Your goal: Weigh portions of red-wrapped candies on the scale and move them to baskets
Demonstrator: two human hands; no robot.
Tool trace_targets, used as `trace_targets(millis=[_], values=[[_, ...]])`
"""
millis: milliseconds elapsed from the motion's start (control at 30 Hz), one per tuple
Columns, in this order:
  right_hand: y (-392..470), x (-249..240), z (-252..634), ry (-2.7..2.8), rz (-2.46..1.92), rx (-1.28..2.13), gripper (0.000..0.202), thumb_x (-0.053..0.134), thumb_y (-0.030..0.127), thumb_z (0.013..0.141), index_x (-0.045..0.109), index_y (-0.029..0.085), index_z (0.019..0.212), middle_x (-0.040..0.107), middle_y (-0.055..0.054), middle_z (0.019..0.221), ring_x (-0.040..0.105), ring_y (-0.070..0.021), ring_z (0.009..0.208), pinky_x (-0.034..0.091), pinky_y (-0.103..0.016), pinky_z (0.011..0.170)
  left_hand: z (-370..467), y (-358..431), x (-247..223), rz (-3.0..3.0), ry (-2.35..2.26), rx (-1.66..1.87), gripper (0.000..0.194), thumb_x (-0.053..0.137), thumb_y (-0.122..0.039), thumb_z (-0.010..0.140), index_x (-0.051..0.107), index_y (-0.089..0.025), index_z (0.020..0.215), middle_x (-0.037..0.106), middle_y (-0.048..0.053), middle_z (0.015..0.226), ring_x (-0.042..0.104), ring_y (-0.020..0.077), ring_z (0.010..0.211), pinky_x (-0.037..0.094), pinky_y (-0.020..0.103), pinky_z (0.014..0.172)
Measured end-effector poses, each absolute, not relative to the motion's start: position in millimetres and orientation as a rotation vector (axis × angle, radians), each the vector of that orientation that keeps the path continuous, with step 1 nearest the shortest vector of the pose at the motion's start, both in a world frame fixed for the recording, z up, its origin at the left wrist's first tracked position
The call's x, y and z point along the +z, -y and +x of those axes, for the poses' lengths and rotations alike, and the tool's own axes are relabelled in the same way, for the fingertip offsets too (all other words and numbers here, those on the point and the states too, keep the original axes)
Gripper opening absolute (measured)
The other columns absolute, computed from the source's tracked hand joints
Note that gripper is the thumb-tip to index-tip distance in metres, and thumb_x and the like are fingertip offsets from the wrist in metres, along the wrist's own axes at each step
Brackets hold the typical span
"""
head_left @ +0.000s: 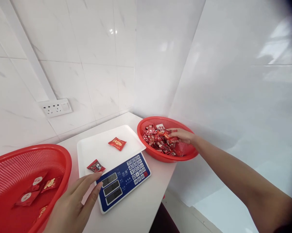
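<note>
My right hand is inside the right red basket, its fingers closed on a red snack packet at the top of a pile of small wrapped packets. My left hand hovers at the front left of a digital weighing scale. Its thumb and forefinger are apart, with nothing between them. Just beyond those fingertips a dark red packet lies on the scale's white tray. A brighter red packet with gold lettering rests farther back on that tray.
Another red basket stands at the left with several red packets in it. Everything sits on a white table against a tiled wall, which carries a socket panel. The table's right edge drops to the floor.
</note>
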State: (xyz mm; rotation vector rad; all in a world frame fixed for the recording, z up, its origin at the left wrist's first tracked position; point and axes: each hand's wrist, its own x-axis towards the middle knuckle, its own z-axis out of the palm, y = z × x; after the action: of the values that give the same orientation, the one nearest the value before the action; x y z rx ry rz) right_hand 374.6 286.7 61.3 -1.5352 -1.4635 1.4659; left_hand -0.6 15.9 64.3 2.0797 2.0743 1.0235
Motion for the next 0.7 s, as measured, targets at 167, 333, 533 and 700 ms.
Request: trace_targets(millis=[167,333,533,700], values=[[-272.9,83.2,349.0,1.381,-1.401,1.501,0.039,0.069,0.016,0.068,0.058,0.023,0.105,0.066,-0.001,0.093,0.063,-0.0117,0.081,0.054,-0.021,0.069,5.0,-13.8,62.5,1.788,-1.993,1.038,0.033,0.051,-0.053,0.079,0.064,-0.031,0.099,0.069,0.003,0.104,0.067,0.0235,0.089,0.056,0.026,0.06],[-219.4,104.5,282.3,1.516,-1.156,1.651,0.047,0.068,0.018,0.069,0.057,0.026,0.114,0.068,-0.003,0.093,0.064,-0.0156,0.084,0.054,-0.027,0.071,29.2,-15.1,63.2,1.203,-1.471,1.209,0.045,0.057,-0.049,0.079,0.051,-0.031,0.12,0.058,0.007,0.123,0.052,0.0266,0.116,0.051,0.037,0.086],[-147.0,100.0,201.4,2.258,-0.712,1.443,0.056,0.061,0.01,0.067,0.057,0.027,0.12,0.063,-0.001,0.114,0.059,-0.0209,0.103,0.046,-0.037,0.091,55.6,-19.7,59.2,0.633,-0.746,1.292,0.056,0.048,-0.05,0.085,0.03,-0.036,0.136,0.035,0.009,0.145,0.038,0.03,0.128,0.05,0.048,0.086],[-127.7,90.8,178.5,2.496,-0.559,1.426,0.067,0.057,0.009,0.068,0.045,0.031,0.13,0.057,0.0,0.125,0.054,-0.0212,0.112,0.042,-0.037,0.094,52.7,-24.7,59.2,0.432,-0.814,1.364,0.039,0.049,-0.036,0.089,0.047,-0.022,0.125,0.061,0.011,0.119,0.061,0.0244,0.102,0.056,0.039,0.077]])
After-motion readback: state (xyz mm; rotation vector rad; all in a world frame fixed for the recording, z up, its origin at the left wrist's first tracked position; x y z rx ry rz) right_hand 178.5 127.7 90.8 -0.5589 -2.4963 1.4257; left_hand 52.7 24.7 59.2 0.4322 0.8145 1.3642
